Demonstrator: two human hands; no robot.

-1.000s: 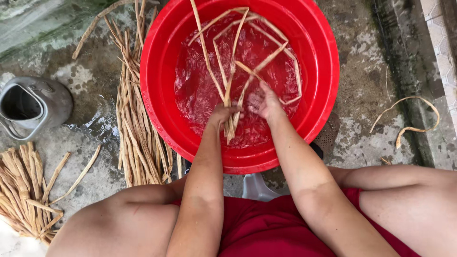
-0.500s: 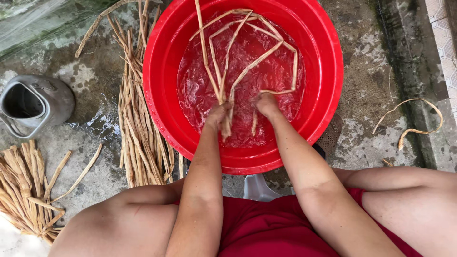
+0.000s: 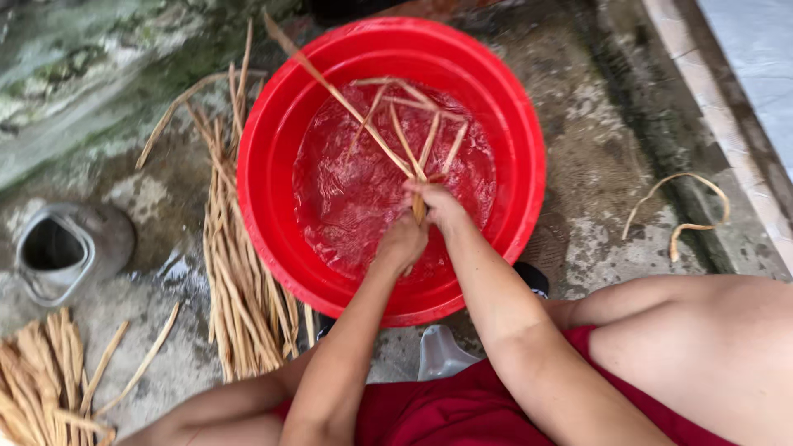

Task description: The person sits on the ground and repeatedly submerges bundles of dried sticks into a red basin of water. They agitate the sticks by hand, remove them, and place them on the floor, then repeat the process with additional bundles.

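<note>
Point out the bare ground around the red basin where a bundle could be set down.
Bare concrete lies right of the red basin, between it and the two curled strips. Another bare patch sits between the grey jug and the strips laid along the basin's left. The basin's left side and the bottom-left pile are crowded. Both hands, left and right, grip wet strips over the water.
</note>
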